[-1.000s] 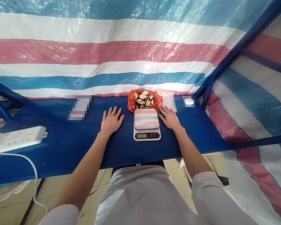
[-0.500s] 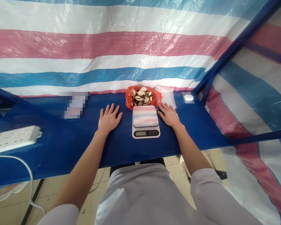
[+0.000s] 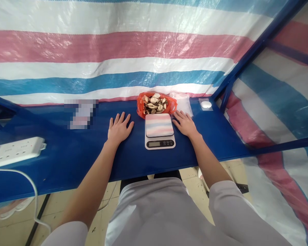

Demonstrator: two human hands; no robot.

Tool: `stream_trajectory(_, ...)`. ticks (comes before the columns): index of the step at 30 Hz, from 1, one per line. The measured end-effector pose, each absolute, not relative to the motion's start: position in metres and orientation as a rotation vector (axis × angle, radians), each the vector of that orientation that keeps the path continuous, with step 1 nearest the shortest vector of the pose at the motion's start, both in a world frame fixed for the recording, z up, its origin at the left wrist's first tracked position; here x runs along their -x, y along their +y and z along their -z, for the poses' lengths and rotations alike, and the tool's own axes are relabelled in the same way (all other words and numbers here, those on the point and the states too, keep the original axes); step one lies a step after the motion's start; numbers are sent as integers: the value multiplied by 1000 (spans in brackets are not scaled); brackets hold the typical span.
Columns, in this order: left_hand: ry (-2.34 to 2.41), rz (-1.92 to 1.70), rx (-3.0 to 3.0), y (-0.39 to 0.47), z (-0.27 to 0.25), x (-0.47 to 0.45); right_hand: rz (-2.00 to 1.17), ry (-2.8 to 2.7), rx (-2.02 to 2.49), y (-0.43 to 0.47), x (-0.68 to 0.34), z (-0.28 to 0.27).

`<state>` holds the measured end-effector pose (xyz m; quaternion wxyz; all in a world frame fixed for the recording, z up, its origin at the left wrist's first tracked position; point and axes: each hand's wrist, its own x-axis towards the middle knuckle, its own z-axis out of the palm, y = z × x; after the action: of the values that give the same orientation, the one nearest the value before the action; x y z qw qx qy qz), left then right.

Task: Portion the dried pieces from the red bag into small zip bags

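Working from the head view, I'm seeing both palms lying down on the blue table (image 3: 74, 157). The left hand (image 3: 119, 130) is resting with fingers spread, gripping nothing. The right hand (image 3: 186, 125) is lying likewise, fingers extended and apart, no grip showing; its thumb is sitting so close to the scale (image 3: 159, 126) that I can't tell about contact.

The scale is standing between the hands, platform unloaded, display too small for reading. The red bag (image 3: 141, 110) is sitting open just beyond its far edge, holding dried slices (image 3: 155, 104). The clear plastic bag (image 3: 184, 102) is lying far right, just beyond the right fingertips.

Step in hand, I'm judging: a pause, hands flanking the scale. Any next move, I'm reckoning, is calling for lifting a palm before closing on anything.

Room: widest leftward, towards the power strip (image 3: 20, 150). Tighter on the right hand's inner side, with scale and red bag crowding it. The striped sheet (image 3: 105, 48) is bounding the far edge; the near edge is running beneath both forearms.
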<state>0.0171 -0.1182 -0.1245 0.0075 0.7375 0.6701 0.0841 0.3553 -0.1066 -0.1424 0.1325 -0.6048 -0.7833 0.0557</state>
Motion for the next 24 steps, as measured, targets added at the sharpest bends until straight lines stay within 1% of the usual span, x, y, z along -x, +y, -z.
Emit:
stream_trajectory(19, 2099, -267, -2321, -118, 125, -17, -156, -2257, 1749, -106, -354, 142)
stream_trajectory(24, 2123, -349, -2318, -119, 123, -16, -148, -2173, 1630, -107, -356, 144)
